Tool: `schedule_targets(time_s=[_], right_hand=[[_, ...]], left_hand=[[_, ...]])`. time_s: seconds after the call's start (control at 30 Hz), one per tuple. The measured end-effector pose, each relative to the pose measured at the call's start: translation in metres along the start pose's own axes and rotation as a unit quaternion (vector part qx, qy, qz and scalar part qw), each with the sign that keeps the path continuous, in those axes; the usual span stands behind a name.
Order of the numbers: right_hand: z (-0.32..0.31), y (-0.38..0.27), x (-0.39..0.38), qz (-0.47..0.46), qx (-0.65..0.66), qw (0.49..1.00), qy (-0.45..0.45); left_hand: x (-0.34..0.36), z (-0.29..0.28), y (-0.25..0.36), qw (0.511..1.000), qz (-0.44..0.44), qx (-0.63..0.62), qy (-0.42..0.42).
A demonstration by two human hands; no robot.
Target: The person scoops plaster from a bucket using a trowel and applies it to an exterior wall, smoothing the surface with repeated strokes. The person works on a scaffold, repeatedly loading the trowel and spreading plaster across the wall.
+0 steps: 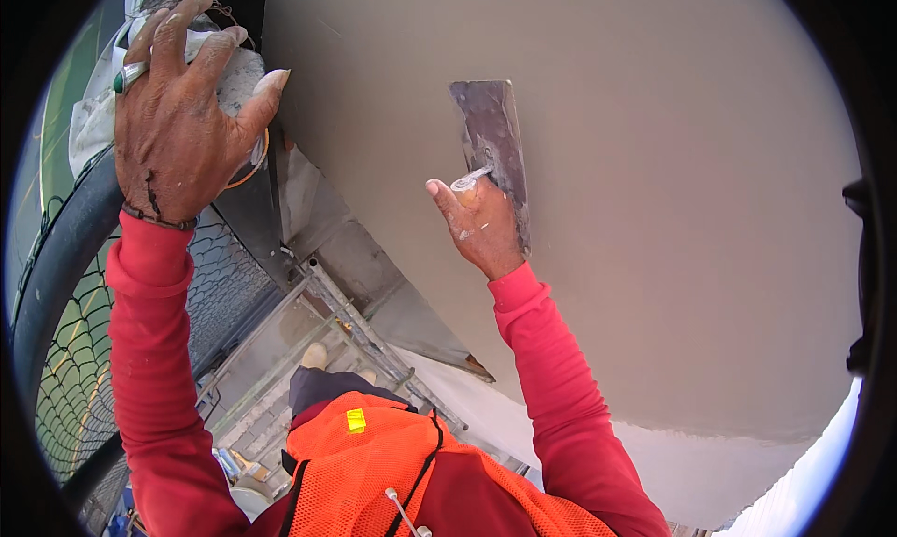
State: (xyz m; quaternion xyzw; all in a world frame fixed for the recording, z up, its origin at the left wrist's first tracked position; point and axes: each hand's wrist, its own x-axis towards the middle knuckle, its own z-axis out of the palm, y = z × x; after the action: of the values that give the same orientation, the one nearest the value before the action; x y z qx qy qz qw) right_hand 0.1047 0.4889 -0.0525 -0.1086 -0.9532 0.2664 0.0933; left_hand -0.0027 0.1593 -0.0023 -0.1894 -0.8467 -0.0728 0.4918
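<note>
My right hand (488, 227) is closed around the handle of a plastering trowel (495, 130). The trowel's long dark metal blade lies along a smooth grey-brown plastered wall (673, 191), and my thumb points out to the left past the handle's light end. At the upper left my left hand (177, 116) lies spread over the top of a whitish-grey, rough lump (241, 74) with cloth or plastic around it. Its fingertips reach over the far side, and a ring shows on one finger. How firmly it presses there I cannot tell.
A thick dark rail (70, 247) curves below my left hand, with chain-link fence (79, 359) beside it. Metal scaffold tubes (350, 322) stand lower down, far below my chest. A paler band of wall (654, 462) runs beneath the plaster. Thin wire loops near my left fingers.
</note>
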Motion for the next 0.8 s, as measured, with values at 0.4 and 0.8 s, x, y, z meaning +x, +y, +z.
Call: schedule_targets(time_s=[0.4, 0.8], right_hand=[[0.01, -0.011, 0.064, 0.008, 0.007, 0.996, 0.084], [0.225, 0.089, 0.004, 0.056, -0.173, 0.956, -0.228]], left_hand=[[0.007, 0.002, 0.005, 1.0, 0.0, 0.012, 0.018], [0.017, -0.012, 0.007, 0.999, -0.008, -0.034, -0.041]])
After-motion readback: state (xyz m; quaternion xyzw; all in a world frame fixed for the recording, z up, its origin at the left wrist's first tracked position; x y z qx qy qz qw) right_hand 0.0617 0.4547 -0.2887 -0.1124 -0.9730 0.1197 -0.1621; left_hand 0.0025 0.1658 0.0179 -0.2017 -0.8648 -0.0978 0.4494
